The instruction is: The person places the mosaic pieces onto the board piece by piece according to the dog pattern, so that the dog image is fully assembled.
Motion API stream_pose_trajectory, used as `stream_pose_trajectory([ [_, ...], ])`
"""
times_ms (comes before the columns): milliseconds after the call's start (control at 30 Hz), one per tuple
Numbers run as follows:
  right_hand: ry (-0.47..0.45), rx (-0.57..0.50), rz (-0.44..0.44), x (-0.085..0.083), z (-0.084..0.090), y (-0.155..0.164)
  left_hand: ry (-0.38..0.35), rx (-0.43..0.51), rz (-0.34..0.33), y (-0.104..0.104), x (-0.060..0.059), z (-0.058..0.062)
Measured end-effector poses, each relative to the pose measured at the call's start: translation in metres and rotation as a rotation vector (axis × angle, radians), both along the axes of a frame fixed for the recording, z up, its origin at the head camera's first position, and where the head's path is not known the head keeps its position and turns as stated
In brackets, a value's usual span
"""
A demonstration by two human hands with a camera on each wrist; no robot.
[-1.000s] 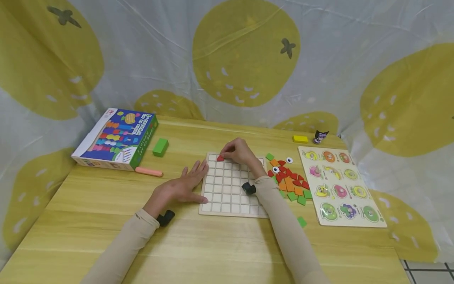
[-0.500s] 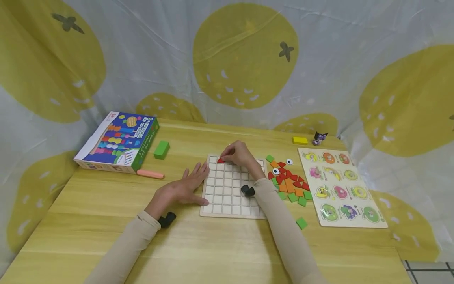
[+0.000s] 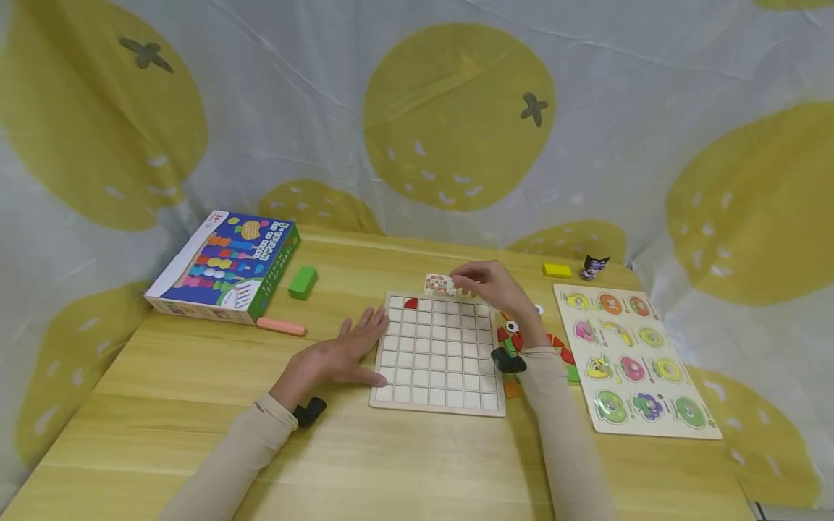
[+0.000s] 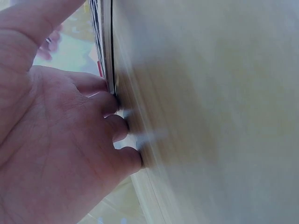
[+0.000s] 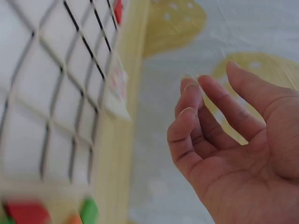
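Left hand (image 3: 339,354) lay flat, fingers spread, bracing the grid board (image 3: 438,353) by its left edge. Right hand (image 3: 489,284), loosely curled and holding nothing, hovered beside the pattern card (image 3: 439,284) at the board's far edge. Best kept that brace firm.

Left hand (image 3: 339,354) rests beside grid board (image 3: 438,353) — right hand (image 3: 495,286) hovers above.

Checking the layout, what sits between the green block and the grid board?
In the head view, only bare table lies between the green block and the grid board.
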State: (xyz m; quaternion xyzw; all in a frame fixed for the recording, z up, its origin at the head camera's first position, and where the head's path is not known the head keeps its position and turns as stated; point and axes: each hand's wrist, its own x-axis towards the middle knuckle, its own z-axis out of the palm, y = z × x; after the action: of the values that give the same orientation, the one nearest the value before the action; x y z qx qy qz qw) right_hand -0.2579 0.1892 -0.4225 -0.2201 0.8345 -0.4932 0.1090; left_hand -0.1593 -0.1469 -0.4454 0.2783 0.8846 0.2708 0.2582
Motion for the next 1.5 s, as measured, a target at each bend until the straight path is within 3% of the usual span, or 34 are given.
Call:
stream_pose_trajectory([
  [100,0.006,0.025,-0.042,0.008,0.013,0.036,0.006,-0.001,-0.001,0.001,0.001,0.001],
  [200,0.001,0.052,-0.095,0.012,0.015,0.065,0.008,0.001,-0.011,0.001,0.001,0.002],
  [500,-0.061,0.127,-0.168,0.016,-0.025,0.109,-0.005,0.008,-0.003,0.002,0.001,0.0],
  [700,-0.064,0.201,-0.226,0.016,-0.042,0.111,-0.007,0.012,0.001,0.001,0.001,-0.001],
  [1000,0.006,0.357,-0.26,0.019,-0.036,0.101,-0.008,0.009,0.006,0.002,0.001,0.001],
  [1500,-0.05,0.341,-0.203,0.019,-0.034,0.096,-0.018,0.008,0.014,0.004,0.002,0.003],
])
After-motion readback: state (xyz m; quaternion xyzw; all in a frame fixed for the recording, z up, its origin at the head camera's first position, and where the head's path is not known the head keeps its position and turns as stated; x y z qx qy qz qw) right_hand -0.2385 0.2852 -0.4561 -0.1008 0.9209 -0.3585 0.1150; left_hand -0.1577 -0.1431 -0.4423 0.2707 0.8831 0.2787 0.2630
